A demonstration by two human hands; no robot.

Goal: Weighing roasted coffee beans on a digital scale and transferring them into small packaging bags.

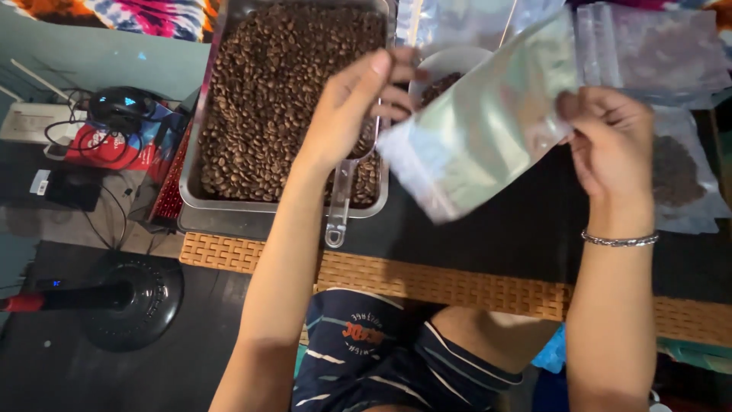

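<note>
Fingers of the left hand [358, 107] and right hand [610, 145] pinch the silver pouch [488, 122] between them

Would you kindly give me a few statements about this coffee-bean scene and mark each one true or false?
1. The metal tray is full of coffee beans. True.
2. The right hand holds a glass jar. False: it holds a silvery pouch.
3. A clear plastic scoop lies over the tray's rim. True.
4. The left hand rests on the floor fan. False: it is above the tray, by the pouch.
5. The right wrist wears a bracelet. True.
</note>
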